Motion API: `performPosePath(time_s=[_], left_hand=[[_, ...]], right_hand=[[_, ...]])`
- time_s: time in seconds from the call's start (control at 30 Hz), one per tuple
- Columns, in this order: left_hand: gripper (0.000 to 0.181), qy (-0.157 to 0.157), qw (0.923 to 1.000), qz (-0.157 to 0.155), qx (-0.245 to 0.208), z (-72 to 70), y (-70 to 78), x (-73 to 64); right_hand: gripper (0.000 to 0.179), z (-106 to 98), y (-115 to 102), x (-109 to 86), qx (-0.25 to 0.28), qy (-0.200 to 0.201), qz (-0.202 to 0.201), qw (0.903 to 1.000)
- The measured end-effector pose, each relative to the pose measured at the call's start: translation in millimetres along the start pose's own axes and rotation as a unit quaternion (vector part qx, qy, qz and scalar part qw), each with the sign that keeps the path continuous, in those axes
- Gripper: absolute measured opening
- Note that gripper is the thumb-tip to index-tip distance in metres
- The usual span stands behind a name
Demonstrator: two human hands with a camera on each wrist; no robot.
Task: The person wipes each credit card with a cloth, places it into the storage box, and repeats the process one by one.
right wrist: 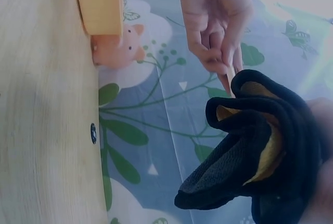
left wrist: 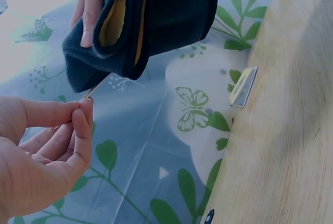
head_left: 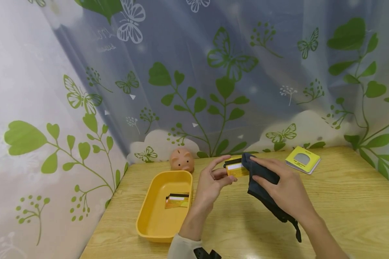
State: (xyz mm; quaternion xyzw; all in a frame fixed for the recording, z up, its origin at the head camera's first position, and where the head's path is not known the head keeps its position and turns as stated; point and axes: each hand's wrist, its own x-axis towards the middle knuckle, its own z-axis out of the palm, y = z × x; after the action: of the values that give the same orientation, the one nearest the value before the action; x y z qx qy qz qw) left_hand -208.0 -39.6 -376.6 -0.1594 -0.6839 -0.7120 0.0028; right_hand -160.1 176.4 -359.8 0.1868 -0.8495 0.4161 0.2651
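In the head view my left hand (head_left: 209,185) pinches a yellow card (head_left: 234,167) with a black stripe between thumb and fingers. The card's right end is hidden at the edge of a dark blue fabric wallet (head_left: 262,196) with black trim. My right hand (head_left: 288,187) grips that wallet from the right, its fingers on one side and the thumb on the other. Both are held above the table. Yellow lining shows in the folds of the wallet (right wrist: 268,151) in the right wrist view. Only the card's thin edge appears in the left wrist view, at the left hand's (left wrist: 49,151) fingertips.
A yellow tray (head_left: 155,216) stands left on the wooden table (head_left: 350,212), with several similar cards (head_left: 176,202) in it. Behind it sits a pink piggy bank (head_left: 181,160). A yellow-and-white booklet-like item (head_left: 303,160) lies back right. A patterned curtain (head_left: 188,46) hangs behind.
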Motion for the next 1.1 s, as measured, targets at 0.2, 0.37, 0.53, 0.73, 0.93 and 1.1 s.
performPosePath(time_s=[0.2, 0.37, 0.53, 0.73, 0.93, 1.1], left_hand=[[0.056, 0.007, 0.9999, -0.005, -0.011, -3.3, 0.7, 0.8], [0.056, 0.009, 0.9998, -0.005, -0.017, -5.2, 1.2, 0.9], [0.057, 0.010, 0.9998, -0.005, -0.014, -5.6, 1.5, 0.5], [0.056, 0.015, 0.9998, -0.005, -0.012, -4.5, 1.4, 0.7], [0.056, 0.003, 1.0000, 0.006, 0.007, -1.6, -1.1, 0.4], [0.056, -0.004, 0.9999, 0.010, 0.013, 1.3, -2.1, -0.1]], right_hand=[[0.056, -10, 5, 1.8, -0.014, 0.010, 0.013, 0.9998], [0.056, -17, 7, 3.4, -0.014, 0.031, 0.012, 0.9994], [0.057, -21, 3, 3.5, -0.014, 0.050, 0.008, 0.9986], [0.062, -17, -8, 1.9, -0.002, 0.043, -0.009, 0.9990], [0.064, 2, -17, -1.8, -0.010, 0.019, -0.041, 0.9989], [0.067, 19, -22, -5.1, -0.008, -0.008, -0.060, 0.9981]])
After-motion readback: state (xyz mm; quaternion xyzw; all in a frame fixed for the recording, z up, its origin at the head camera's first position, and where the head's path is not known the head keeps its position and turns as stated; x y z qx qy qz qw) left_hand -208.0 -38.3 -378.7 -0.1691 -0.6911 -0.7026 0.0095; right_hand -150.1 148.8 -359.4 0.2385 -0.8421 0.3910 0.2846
